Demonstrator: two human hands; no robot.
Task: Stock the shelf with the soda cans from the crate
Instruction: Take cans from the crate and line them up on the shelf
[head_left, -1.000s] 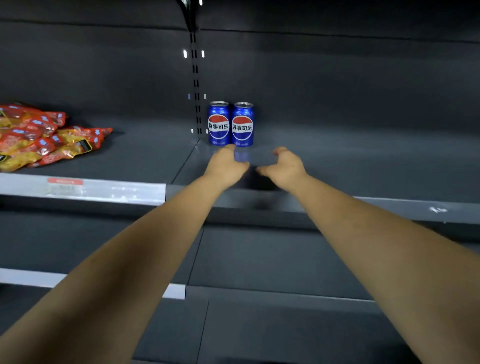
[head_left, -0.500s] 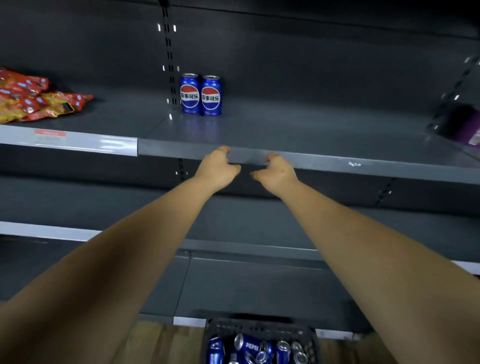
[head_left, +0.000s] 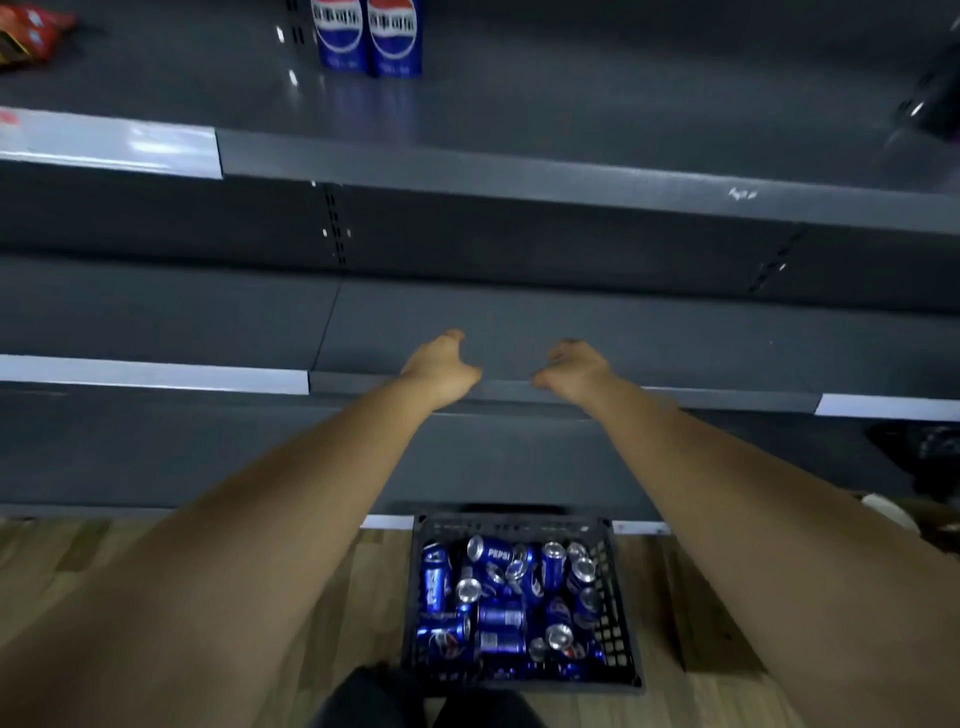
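Two blue soda cans (head_left: 367, 37) stand side by side, upright, at the back of the upper grey shelf (head_left: 571, 176). A black plastic crate (head_left: 621, 613) sits on the wooden floor below the shelving, filled with several blue soda cans (head_left: 498, 597) lying jumbled. My left hand (head_left: 440, 364) and my right hand (head_left: 574, 366) hang empty in front of the middle shelf edge, fingers loosely curled, well above the crate. Neither hand touches a can.
Orange snack packets (head_left: 28, 36) lie at the upper shelf's far left. A dark object (head_left: 935, 109) sits at that shelf's right end. Dark items (head_left: 930, 457) fill the lower right. The middle shelf (head_left: 208, 322) runs across behind my hands. My dark-clothed legs (head_left: 374, 701) show at the bottom.
My view has tilted down from the upper shelf, bringing the crate fully into sight. Both empty hands have dropped from the upper shelf edge to the middle shelf edge.
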